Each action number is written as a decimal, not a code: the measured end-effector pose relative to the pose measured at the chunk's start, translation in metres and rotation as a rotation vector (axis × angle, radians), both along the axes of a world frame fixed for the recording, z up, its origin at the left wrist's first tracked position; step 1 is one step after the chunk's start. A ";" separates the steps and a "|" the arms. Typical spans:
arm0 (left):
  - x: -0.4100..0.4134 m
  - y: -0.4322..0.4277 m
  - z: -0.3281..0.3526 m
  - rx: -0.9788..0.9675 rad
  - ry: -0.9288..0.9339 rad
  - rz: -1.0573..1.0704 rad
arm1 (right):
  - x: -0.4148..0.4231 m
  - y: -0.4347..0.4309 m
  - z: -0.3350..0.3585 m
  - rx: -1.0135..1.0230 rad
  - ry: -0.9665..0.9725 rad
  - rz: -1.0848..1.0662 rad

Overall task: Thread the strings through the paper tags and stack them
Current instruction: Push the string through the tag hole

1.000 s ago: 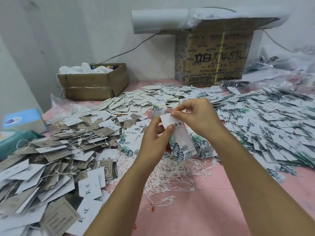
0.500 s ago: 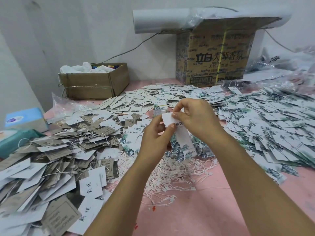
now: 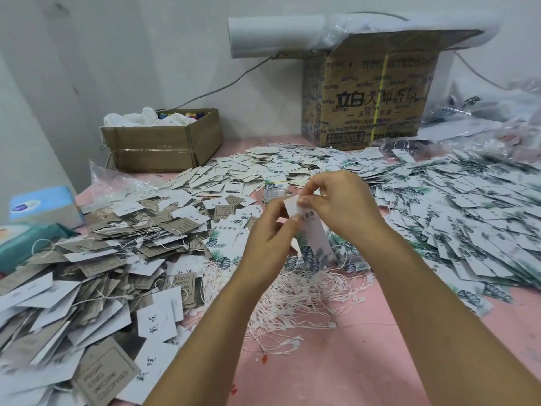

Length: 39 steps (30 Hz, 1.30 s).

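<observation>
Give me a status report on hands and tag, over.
Left hand pinches leaf-print tag, right hand pinches its top. Tag held above loose strings; threading too small to tell. Nothing in the way.

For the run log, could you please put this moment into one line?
step: threading tag | left hand: pinches leaf-print tag | right hand: pinches tag top | loose strings: piled on table below

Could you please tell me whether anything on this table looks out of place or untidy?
Nothing looks damaged. The strings lie in a tangled heap on the pink table, and the tags sprawl in loose piles, not stacks. At the back, a white roll rests on the open cardboard box, overhanging its left side.
</observation>
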<state>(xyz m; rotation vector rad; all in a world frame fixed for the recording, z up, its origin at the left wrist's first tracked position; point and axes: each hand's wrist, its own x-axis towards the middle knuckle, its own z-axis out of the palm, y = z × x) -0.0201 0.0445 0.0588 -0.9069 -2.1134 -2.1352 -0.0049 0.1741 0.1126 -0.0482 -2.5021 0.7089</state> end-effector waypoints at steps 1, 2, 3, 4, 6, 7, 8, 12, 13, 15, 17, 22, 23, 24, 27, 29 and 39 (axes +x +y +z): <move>0.000 -0.001 0.001 0.019 -0.018 -0.012 | 0.000 0.001 0.000 -0.023 0.004 0.000; 0.000 -0.001 0.001 0.040 -0.033 -0.015 | 0.000 0.001 0.000 -0.043 0.006 0.001; -0.001 -0.002 0.002 0.055 -0.037 -0.007 | 0.000 0.001 0.000 -0.054 0.005 0.005; -0.002 -0.002 0.002 0.065 -0.042 0.009 | 0.000 0.001 -0.001 -0.057 0.000 0.013; -0.003 -0.001 0.002 0.068 -0.055 0.047 | 0.000 -0.001 -0.001 -0.056 -0.030 0.049; -0.004 -0.001 0.001 0.067 -0.061 0.060 | -0.001 -0.002 -0.001 -0.063 -0.048 0.073; -0.004 -0.001 0.001 0.068 -0.064 0.069 | -0.001 -0.003 -0.001 -0.077 -0.063 0.094; -0.007 -0.004 0.000 0.070 -0.056 0.098 | -0.001 -0.004 -0.001 -0.118 -0.092 0.130; -0.007 -0.004 0.000 0.068 -0.059 0.107 | -0.001 -0.004 -0.001 -0.125 -0.096 0.134; -0.007 -0.004 0.001 0.064 -0.079 0.119 | -0.002 -0.004 -0.002 -0.135 -0.103 0.138; -0.007 -0.004 0.002 0.065 -0.107 0.135 | -0.002 -0.004 -0.002 -0.137 -0.105 0.131; -0.007 -0.004 0.006 0.101 -0.206 0.108 | -0.001 -0.006 -0.001 -0.146 -0.102 0.129; -0.007 -0.004 0.007 0.095 -0.214 0.100 | -0.001 -0.006 -0.001 -0.135 -0.116 0.125; -0.007 -0.005 0.007 0.091 -0.226 0.089 | 0.000 -0.006 -0.001 -0.119 -0.138 0.127; -0.007 -0.006 0.008 0.173 -0.337 0.044 | 0.004 -0.007 0.001 -0.150 -0.239 0.133; -0.010 -0.008 0.010 0.309 -0.469 0.060 | 0.005 -0.002 0.002 -0.206 -0.281 0.113; -0.021 -0.024 0.012 0.751 -0.859 0.119 | 0.008 0.023 0.005 -0.386 -0.361 0.058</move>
